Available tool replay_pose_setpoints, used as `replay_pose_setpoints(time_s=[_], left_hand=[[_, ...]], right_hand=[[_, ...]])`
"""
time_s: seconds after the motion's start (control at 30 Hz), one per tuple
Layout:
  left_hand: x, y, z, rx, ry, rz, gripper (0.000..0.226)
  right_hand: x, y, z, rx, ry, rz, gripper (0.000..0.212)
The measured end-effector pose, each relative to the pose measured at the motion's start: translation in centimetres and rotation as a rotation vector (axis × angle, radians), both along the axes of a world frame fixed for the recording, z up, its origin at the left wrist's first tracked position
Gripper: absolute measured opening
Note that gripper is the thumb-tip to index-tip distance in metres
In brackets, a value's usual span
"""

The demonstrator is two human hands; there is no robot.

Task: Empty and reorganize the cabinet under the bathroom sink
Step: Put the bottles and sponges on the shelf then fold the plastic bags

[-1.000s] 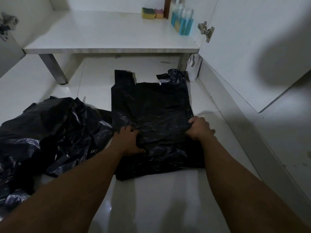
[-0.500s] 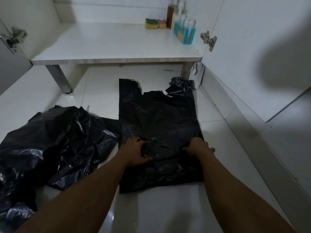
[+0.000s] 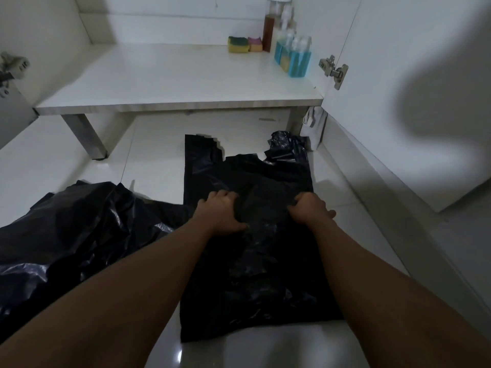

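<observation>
Flat on the floor tiles [image 3: 154, 166] in front of the open cabinet shelf [image 3: 172, 75]: the black bag [image 3: 247, 261], pinched across its middle by the left hand [image 3: 221, 212] and right hand [image 3: 309, 211], fingers curled into the plastic. Best to fold with both sides level, press the air out toward the handles, and steer clear of the crumpled bag [image 3: 79, 221] just to the left.

The left hand [image 3: 220, 211] and right hand [image 3: 309, 209] are bare. The left forearm [image 3: 119, 288] and right forearm [image 3: 385, 288] are likewise uncovered, down to the lower edge.
</observation>
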State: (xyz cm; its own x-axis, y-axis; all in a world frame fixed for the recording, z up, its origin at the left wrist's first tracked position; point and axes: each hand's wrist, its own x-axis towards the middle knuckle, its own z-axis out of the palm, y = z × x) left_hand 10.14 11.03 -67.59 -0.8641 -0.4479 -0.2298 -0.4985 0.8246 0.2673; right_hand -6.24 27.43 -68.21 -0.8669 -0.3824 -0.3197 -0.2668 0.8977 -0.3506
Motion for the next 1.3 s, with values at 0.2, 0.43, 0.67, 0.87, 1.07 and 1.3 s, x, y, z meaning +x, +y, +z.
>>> replay_pose_setpoints(time_s=[0.2, 0.43, 0.67, 0.87, 1.07, 1.3], left_hand=[[-6.9, -1.9, -0.8, -0.011, -0.153, -0.054, 0.12], [-10.1, -2.8, -4.0, 0.014, -0.341, -0.058, 0.147], [-11.5, -2.3, -4.0, 0.022, -0.408, -0.025, 0.144], [-11.5, -2.5, -4.4, 0.018, -0.411, -0.027, 0.143], [-11.9, -2.4, -4.6, 0.019, -0.426, -0.009, 0.148], [-12.3, -2.4, -4.5, 0.046, -0.444, 0.015, 0.148]], right_hand=[[-8.2, -5.4, -1.3, -0.086, -0.055, 0.061, 0.032], [-14.1, -10.0, -2.0, -0.215, -0.033, 0.035, 0.01], [-15.2, -12.8, -1.8, -0.735, -0.16, -0.066, 0.022], [-17.2, -12.1, -2.7, -0.896, 0.075, -0.379, 0.026], [-18.0, -12.0, -4.3, -0.857, 0.034, -0.451, 0.025], [-19.0, -14.1, -2.1, -0.951, -0.038, -0.266, 0.026]])
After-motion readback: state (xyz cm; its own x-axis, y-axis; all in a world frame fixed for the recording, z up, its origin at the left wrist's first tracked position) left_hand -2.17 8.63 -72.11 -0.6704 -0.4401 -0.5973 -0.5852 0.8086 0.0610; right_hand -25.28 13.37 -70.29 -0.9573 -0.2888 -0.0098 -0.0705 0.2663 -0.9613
